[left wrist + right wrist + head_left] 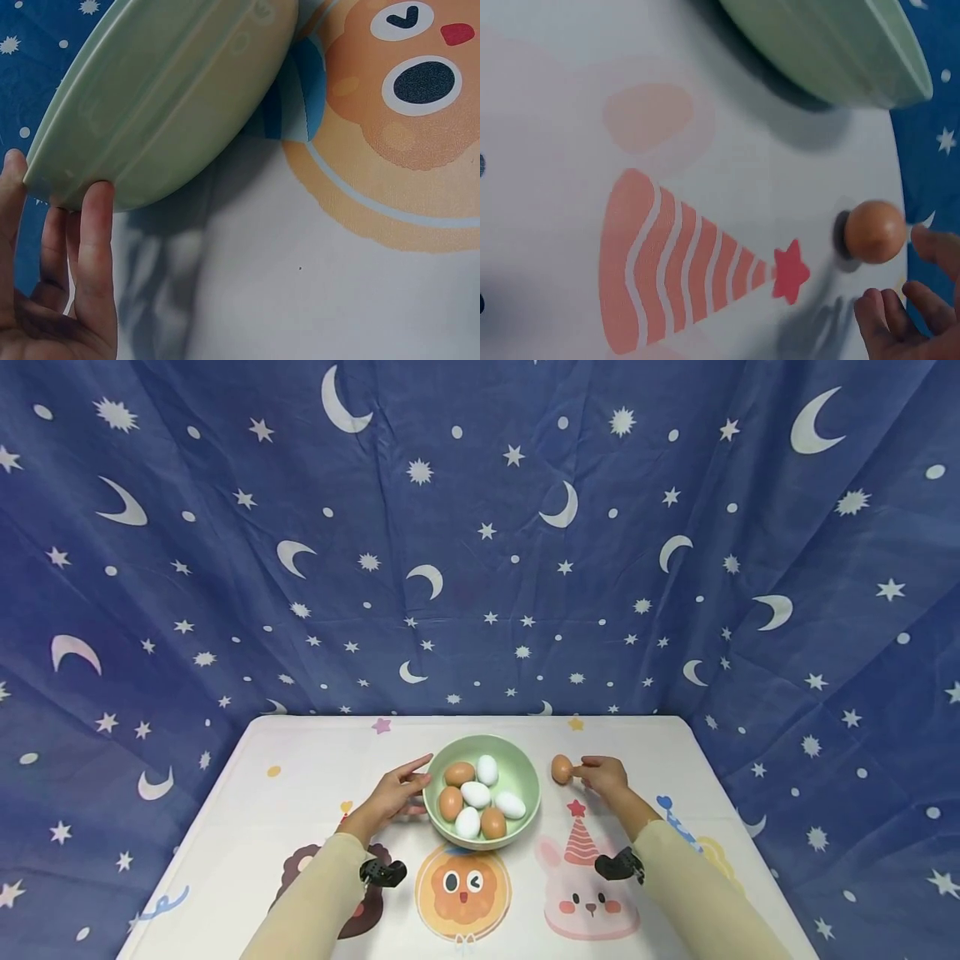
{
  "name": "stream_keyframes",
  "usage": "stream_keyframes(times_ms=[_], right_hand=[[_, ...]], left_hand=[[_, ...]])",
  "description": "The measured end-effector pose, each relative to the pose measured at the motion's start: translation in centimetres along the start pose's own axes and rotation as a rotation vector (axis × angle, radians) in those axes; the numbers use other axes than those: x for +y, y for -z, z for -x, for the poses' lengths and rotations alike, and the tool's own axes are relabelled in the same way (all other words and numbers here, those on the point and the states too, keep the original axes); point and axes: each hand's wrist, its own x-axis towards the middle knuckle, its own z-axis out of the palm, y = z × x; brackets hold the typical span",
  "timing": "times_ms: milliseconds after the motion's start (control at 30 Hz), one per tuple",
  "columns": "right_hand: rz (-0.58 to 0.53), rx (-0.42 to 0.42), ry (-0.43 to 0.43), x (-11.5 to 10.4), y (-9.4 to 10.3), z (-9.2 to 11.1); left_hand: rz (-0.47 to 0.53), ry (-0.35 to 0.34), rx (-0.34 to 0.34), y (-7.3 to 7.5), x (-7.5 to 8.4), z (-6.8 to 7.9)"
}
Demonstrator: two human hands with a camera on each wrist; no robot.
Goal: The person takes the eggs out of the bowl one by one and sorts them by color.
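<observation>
A pale green bowl (528, 768) stands mid-table, holding three brown eggs (451, 803) and several white eggs (510, 804). At its left side, my left hand (393, 793) touches the rim and outer wall with extended fingers. In the left wrist view, the fingertips (97, 193) rest against the bowl's wall (172, 112). Right of the bowl, a single brown egg (561, 769) lies on the table. My right hand (604, 774) is just to its right. The right wrist view shows parted fingers (934, 247) close beside this egg (874, 231), not wrapped around it.
The white tabletop (300, 793) carries printed cartoon faces, including a pink bunny (591, 906) near the right forearm. A blue curtain (480, 552) with moons and stars hangs behind the table and at both sides. Black straps (621, 865) circle the wrists.
</observation>
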Motion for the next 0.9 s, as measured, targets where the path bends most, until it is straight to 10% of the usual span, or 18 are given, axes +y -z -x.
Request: stream_keyframes(times_ms=[400, 900], right_hand=[[0.052, 0.037, 0.165, -1.8, -1.1, 3.2], [0.083, -0.120, 0.301, -4.0, -5.1, 7.8]], left_hand=[[-0.009, -0.005, 0.010, -0.1, 0.1, 0.2], [-0.024, -0.016, 0.023, -0.3, 0.4, 0.4]])
